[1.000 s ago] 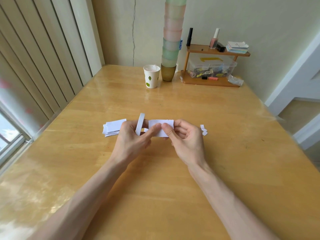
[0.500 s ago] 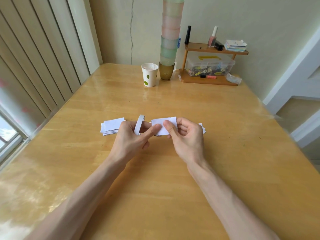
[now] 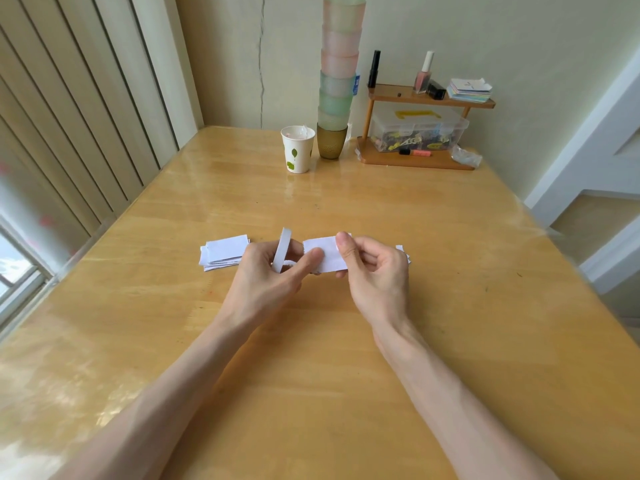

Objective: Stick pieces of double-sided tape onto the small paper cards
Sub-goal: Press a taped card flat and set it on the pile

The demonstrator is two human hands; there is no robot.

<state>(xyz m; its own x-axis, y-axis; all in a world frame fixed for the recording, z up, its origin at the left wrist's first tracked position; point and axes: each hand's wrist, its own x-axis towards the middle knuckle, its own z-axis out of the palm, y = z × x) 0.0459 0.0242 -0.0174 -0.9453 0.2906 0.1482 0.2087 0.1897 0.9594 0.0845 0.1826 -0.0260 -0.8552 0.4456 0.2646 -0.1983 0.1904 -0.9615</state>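
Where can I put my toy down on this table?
Bare wood lies between the white leaf-print paper cup and the white paper card stack, and along the yellow wooden table's right edge. Crowded: the far end around the small wooden shelf.

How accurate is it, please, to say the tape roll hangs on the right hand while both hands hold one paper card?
Nearly: the head view shows the tape roll on the left hand, not the right hand; both hands hold one paper card.
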